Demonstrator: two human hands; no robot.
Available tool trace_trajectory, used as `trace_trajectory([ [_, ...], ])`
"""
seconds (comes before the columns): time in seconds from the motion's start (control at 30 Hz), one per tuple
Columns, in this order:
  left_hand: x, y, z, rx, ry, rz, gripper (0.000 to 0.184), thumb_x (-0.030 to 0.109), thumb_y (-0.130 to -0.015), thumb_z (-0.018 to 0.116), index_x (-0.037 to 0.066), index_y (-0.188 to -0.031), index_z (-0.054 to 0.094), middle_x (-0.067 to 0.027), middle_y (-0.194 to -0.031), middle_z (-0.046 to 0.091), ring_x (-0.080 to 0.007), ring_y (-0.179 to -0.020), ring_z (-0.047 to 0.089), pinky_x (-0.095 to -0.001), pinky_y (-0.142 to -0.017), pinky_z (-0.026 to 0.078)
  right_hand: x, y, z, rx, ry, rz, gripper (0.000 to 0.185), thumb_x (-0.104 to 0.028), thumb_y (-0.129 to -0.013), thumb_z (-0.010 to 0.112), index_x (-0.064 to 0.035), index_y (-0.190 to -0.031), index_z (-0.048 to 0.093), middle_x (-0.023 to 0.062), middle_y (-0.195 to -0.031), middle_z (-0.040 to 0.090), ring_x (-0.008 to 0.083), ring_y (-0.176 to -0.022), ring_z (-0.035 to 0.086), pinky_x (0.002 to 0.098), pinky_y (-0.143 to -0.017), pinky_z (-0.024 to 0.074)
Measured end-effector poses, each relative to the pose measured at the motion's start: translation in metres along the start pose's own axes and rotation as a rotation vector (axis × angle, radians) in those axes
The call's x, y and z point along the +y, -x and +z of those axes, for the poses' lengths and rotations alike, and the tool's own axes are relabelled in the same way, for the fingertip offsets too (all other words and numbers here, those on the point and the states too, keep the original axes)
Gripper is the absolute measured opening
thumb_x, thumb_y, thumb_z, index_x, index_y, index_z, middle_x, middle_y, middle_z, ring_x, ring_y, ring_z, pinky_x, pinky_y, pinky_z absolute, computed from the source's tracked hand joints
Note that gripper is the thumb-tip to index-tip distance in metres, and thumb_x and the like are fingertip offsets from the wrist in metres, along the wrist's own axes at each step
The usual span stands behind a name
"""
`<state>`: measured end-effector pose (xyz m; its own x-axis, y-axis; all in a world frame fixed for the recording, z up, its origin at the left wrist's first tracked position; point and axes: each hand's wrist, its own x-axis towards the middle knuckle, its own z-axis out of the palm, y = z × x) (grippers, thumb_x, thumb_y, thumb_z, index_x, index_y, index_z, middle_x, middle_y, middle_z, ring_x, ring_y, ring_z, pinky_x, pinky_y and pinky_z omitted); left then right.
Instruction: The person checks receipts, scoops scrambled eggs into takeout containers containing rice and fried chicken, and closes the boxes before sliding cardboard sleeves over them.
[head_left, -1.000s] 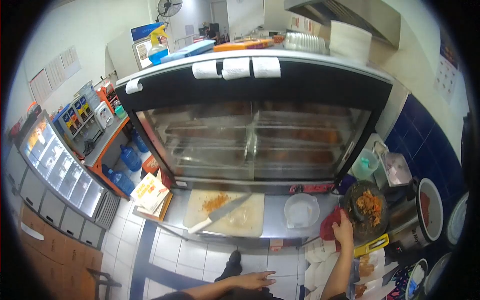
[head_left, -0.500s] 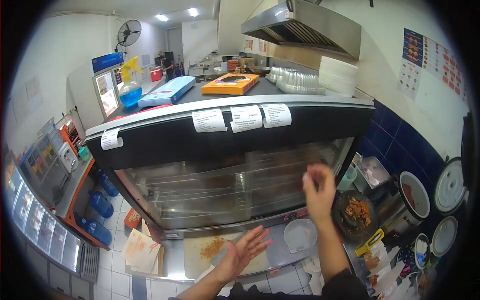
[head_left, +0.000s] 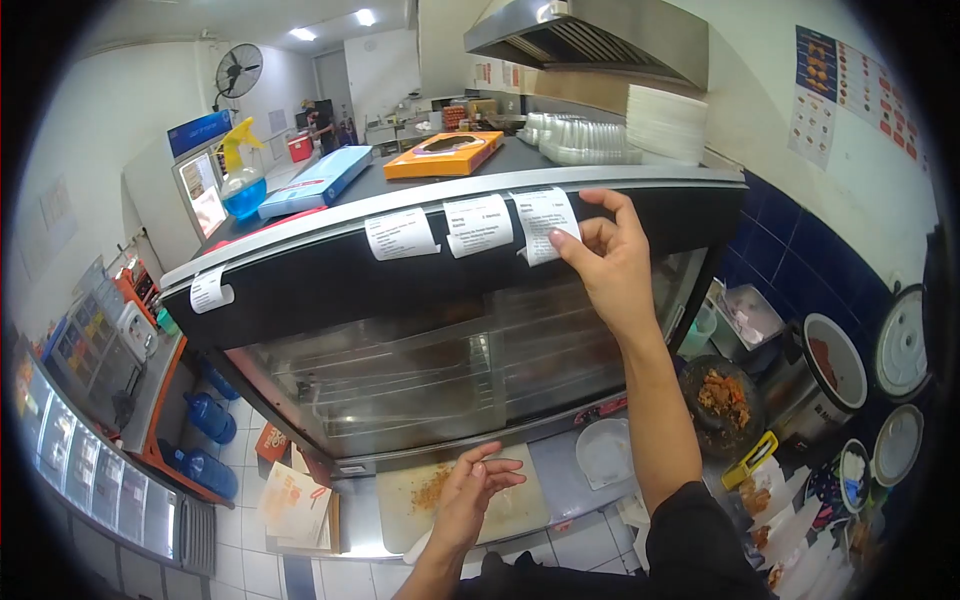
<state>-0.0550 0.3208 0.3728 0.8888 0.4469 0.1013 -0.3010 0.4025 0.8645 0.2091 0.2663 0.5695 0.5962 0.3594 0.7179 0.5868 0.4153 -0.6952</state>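
Observation:
Several printed paper receipts hang in a row along the black upper front of a glass-fronted display cabinet [head_left: 400,295]. At the rightmost receipt [head_left: 545,215], my right hand [head_left: 618,265] has its fingers curled, with the thumb on the paper's lower right edge. Part of that edge is hidden by the thumb. Beside it on the left hang the middle receipt [head_left: 478,225] and another receipt [head_left: 402,234]. Lower down, my left hand [head_left: 470,500] holds nothing, its fingers loosely bent and apart above a cutting board [head_left: 400,515] with brown crumbs.
On the cabinet top sit a spray bottle [head_left: 242,185], a blue box [head_left: 318,182], an orange box [head_left: 443,156], plastic cups [head_left: 580,140] and stacked white containers [head_left: 665,125]. A clear tub [head_left: 604,455], a mortar [head_left: 710,435] and a large pot [head_left: 815,390] stand right.
My right hand has risen from in front of the glass to the rightmost receipt, its thumb now on the paper. My left hand has turned and its fingers have curled a little.

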Motion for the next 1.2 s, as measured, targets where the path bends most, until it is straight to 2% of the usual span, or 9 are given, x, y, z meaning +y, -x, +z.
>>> trace_trajectory([
  [0.13,-0.004,-0.013,0.002,-0.039,-0.094,0.101,0.038,0.026,-0.109,0.048,-0.001,-0.136,0.052,-0.0174,-0.116,0.068,-0.0245,-0.107,0.067,-0.0391,-0.100,0.049,-0.005,0.051,-0.026,0.043,-0.203,0.151,0.044,-0.003,-0.094,0.069,-0.0012,-0.132,0.047,0.0094,-0.090,0.073,0.0089,-0.077,0.066,0.0246,-0.067,0.0521],
  [0.3,-0.016,-0.070,0.054,0.034,-0.272,0.264,0.031,0.020,-0.108,0.053,-0.004,-0.125,0.060,-0.0153,-0.113,0.070,-0.0189,-0.102,0.067,-0.0334,-0.096,0.051,-0.011,0.134,-0.084,0.183,-0.137,0.388,0.050,-0.003,-0.094,0.069,-0.0046,-0.138,0.046,0.0115,-0.091,0.073,0.0050,-0.061,0.061,0.0183,-0.045,0.0429],
  [0.33,-0.025,-0.084,0.071,0.018,-0.276,0.284,0.031,0.021,-0.108,0.053,-0.005,-0.125,0.060,-0.0152,-0.113,0.070,-0.0186,-0.101,0.067,-0.0333,-0.096,0.051,-0.015,0.151,-0.098,0.209,-0.108,0.419,0.050,-0.003,-0.095,0.069,-0.0050,-0.139,0.045,0.0114,-0.091,0.073,0.0065,-0.065,0.064,0.0197,-0.051,0.0472],
  [0.53,-0.093,-0.120,0.199,-0.565,-0.169,-0.464,0.037,0.031,-0.105,0.060,-0.002,-0.123,0.063,-0.0090,-0.101,0.072,-0.0122,-0.087,0.064,-0.0291,-0.081,0.050,-0.043,0.262,-0.196,0.432,-0.060,0.535,0.050,-0.003,-0.099,0.065,-0.0053,-0.143,0.042,0.0110,-0.090,0.074,0.0107,-0.077,0.069,0.0246,-0.069,0.0530],
  [0.63,-0.160,-0.094,0.273,-0.733,-0.283,-0.531,0.045,0.039,-0.103,0.063,-0.001,-0.122,0.064,-0.0059,-0.092,0.070,-0.0087,-0.083,0.061,-0.0273,-0.071,0.048,-0.061,0.316,-0.260,0.537,-0.038,0.587,0.053,-0.004,-0.100,0.065,-0.0068,-0.147,0.040,0.0091,-0.085,0.073,0.0086,-0.077,0.068,0.0232,-0.066,0.0505],
  [0.77,-0.258,-0.050,0.339,-0.811,-0.796,-0.250,0.040,0.035,-0.104,0.063,-0.001,-0.122,0.063,-0.0025,-0.079,0.066,-0.0076,-0.067,0.057,-0.0268,-0.058,0.045,-0.084,0.400,-0.347,0.699,0.001,0.604,0.051,-0.004,-0.100,0.063,-0.0049,-0.145,0.040,0.0079,-0.081,0.072,0.0065,-0.070,0.065,0.0208,-0.059,0.0446],
  [0.9,-0.304,0.005,0.414,-0.851,-0.483,-0.681,0.034,0.026,-0.104,0.063,0.000,-0.125,0.063,-0.0030,-0.078,0.067,-0.0047,-0.066,0.055,-0.0205,-0.058,0.041,-0.107,0.458,-0.413,0.822,-0.008,0.648,0.051,-0.008,-0.101,0.064,-0.0069,-0.147,0.041,0.0044,-0.079,0.070,0.0041,-0.069,0.061,0.0204,-0.061,0.0429],
  [1.1,-0.362,0.036,0.461,-0.811,-0.477,-0.679,0.026,0.010,-0.099,0.067,0.000,-0.123,0.066,-0.0047,-0.088,0.072,-0.0042,-0.068,0.062,-0.0201,-0.054,0.045,-0.119,0.506,-0.471,0.861,0.017,0.780,0.055,-0.006,-0.098,0.067,-0.0067,-0.148,0.041,0.0043,-0.077,0.069,0.0031,-0.067,0.059,0.0197,-0.058,0.0407],
  [1.2,-0.367,0.044,0.476,-0.743,-0.438,-0.663,0.028,0.007,-0.099,0.067,-0.001,-0.125,0.068,-0.0052,-0.096,0.073,-0.0060,-0.085,0.065,-0.0223,-0.073,0.051,-0.122,0.518,-0.481,0.836,-0.047,0.770,0.064,-0.005,-0.096,0.069,-0.0067,-0.152,0.037,0.0047,-0.077,0.069,0.0035,-0.067,0.060,0.0197,-0.058,0.0406],
])
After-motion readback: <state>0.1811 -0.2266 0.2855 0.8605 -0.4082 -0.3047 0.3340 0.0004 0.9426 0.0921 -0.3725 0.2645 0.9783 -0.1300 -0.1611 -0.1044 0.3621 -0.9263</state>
